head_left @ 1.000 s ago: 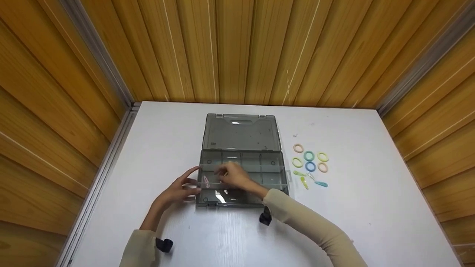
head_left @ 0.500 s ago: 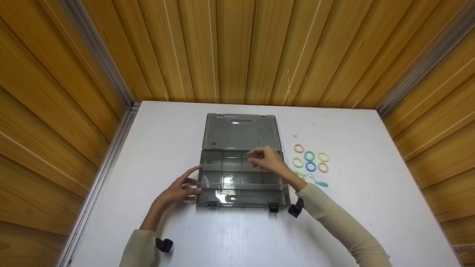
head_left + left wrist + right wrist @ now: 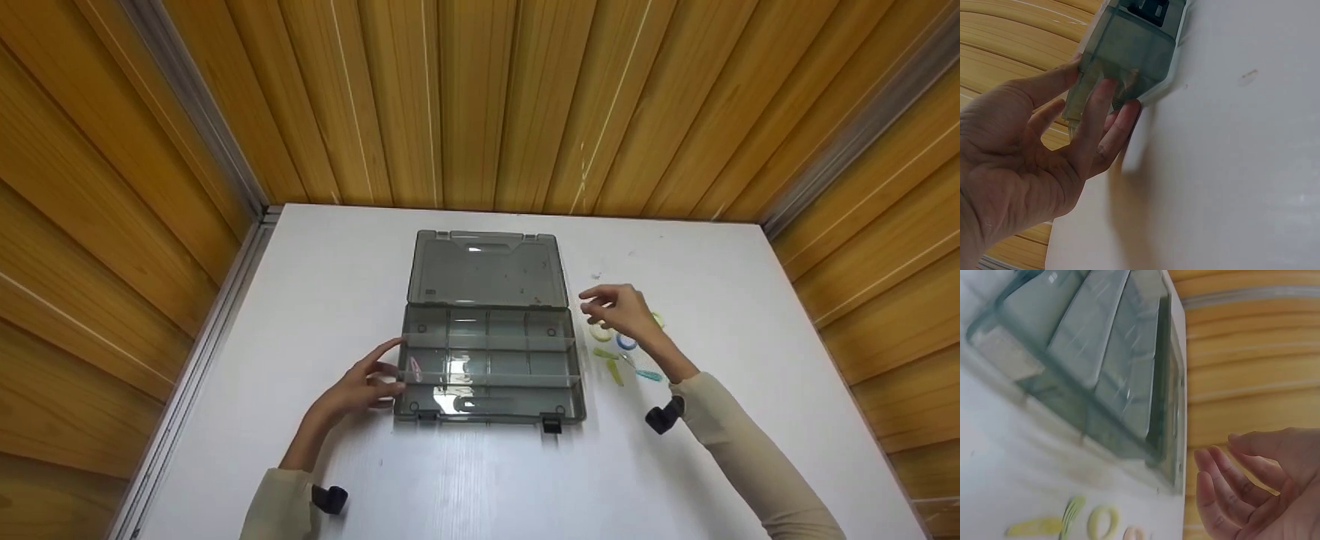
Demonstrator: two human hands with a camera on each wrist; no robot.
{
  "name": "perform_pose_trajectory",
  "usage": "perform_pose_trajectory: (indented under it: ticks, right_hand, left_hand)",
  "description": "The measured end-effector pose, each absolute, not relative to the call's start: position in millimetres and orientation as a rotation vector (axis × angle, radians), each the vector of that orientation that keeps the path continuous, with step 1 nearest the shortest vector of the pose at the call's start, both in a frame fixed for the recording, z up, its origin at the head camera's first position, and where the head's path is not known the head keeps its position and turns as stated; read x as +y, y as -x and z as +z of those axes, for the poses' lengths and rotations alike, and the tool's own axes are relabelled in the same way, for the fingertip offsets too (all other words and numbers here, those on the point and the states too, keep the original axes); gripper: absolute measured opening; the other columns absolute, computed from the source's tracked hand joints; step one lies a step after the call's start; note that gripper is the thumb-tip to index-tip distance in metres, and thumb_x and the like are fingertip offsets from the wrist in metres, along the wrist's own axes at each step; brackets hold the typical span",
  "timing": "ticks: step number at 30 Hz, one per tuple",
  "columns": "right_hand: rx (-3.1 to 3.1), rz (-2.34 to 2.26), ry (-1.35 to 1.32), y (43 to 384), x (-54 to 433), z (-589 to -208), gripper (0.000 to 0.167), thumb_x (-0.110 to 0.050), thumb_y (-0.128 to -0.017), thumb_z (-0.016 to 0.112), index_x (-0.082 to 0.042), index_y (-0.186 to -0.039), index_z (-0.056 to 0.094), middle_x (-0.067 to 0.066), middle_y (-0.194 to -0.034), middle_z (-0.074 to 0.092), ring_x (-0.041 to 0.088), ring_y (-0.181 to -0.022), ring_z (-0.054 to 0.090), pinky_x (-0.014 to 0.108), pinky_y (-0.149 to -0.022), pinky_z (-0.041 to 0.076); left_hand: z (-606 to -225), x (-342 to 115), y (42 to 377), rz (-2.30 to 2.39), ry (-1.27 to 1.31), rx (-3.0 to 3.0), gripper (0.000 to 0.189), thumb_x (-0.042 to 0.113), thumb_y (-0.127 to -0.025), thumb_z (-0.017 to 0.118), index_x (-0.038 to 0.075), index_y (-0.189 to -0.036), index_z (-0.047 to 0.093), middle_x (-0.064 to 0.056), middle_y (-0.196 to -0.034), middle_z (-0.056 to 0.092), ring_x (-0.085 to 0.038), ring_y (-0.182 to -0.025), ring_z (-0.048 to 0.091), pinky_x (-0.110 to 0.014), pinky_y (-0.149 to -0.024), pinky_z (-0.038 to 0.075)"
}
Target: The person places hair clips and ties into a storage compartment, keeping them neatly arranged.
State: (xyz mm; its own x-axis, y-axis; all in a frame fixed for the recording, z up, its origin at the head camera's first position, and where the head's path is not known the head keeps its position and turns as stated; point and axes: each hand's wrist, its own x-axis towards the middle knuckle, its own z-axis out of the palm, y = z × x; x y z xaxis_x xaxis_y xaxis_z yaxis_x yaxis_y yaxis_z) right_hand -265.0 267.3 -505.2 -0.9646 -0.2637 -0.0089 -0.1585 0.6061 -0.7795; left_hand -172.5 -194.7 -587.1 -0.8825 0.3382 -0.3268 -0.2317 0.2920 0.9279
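A grey see-through compartment box (image 3: 517, 364) lies with its lid (image 3: 487, 270) folded back. My left hand (image 3: 360, 386) rests against the box's left side; in the left wrist view its extended fingers (image 3: 1095, 112) touch the side wall. A pink hair clip (image 3: 415, 367) lies in the leftmost part of the middle row. My right hand (image 3: 619, 307) holds nothing, fingers loosely bent, above the hair ties. Partly hidden beneath it are a yellow-green hair tie (image 3: 600, 332) and a blue one (image 3: 626, 342). Green hair clips (image 3: 615, 373) and a teal hair clip (image 3: 649, 375) lie nearer me.
The box stands on a white table (image 3: 480, 480) with wood-patterned panels (image 3: 472, 105) behind and at both sides. A black latch (image 3: 552, 426) sticks out at the box's front edge. Small specks (image 3: 596, 276) mark the table right of the lid.
My right hand has risen out of the box and travelled right, over the hair ties, covering several of them. The left hand stays at the box's side, and the pink clip has not moved.
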Motion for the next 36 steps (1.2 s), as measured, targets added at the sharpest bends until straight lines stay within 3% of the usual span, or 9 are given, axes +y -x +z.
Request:
perform_pose_trajectory:
  ticks: [7,18,24,31,36]
  right_hand:
    - [2.674,-1.283,0.206,259,315,-519,0.034,-0.012,-0.099,0.067,0.01,-0.125,0.066,0.031,-0.111,0.072,0.038,-0.09,0.076,0.029,-0.068,0.065]
    - [2.619,-1.207,0.105,248,357,-535,0.037,-0.009,-0.096,0.068,0.013,-0.126,0.063,0.032,-0.111,0.071,0.02,-0.082,0.076,0.027,-0.07,0.064]
    - [2.607,-0.998,0.152,241,370,-544,0.036,-0.012,-0.093,0.072,0.011,-0.121,0.068,0.029,-0.117,0.071,0.025,-0.093,0.073,0.038,-0.077,0.064]
    - [2.618,-0.893,0.235,234,375,-556,0.033,-0.009,-0.087,0.078,0.008,-0.114,0.072,0.027,-0.115,0.073,0.028,-0.092,0.07,0.022,-0.065,0.056]
    - [2.694,-0.868,0.296,226,373,-560,0.023,-0.002,-0.083,0.079,0.006,-0.104,0.075,0.024,-0.104,0.075,0.031,-0.09,0.069,0.02,-0.063,0.051]
  left_hand:
    - [-588,-194,173,1.625,-0.091,2.102,0.086,0.012,-0.094,0.074,0.027,-0.163,0.026,-0.029,-0.138,0.051,-0.023,-0.104,0.068,-0.047,-0.09,0.063]
    - [-588,-199,172,1.651,-0.135,2.073,0.086,0.013,-0.095,0.073,0.025,-0.164,0.022,-0.032,-0.142,0.046,-0.023,-0.105,0.067,-0.046,-0.09,0.063]
    - [-586,-201,171,1.641,-0.139,2.093,0.086,0.016,-0.096,0.073,0.025,-0.164,0.022,-0.032,-0.141,0.047,-0.025,-0.108,0.067,-0.045,-0.089,0.063]
    - [-583,-205,169,1.623,-0.142,2.116,0.085,0.016,-0.096,0.072,0.023,-0.164,0.021,-0.033,-0.141,0.047,-0.028,-0.109,0.067,-0.047,-0.089,0.063]
    - [-582,-203,168,1.629,-0.141,2.12,0.085,0.017,-0.096,0.072,0.024,-0.164,0.022,-0.033,-0.142,0.046,-0.029,-0.111,0.067,-0.047,-0.089,0.063]
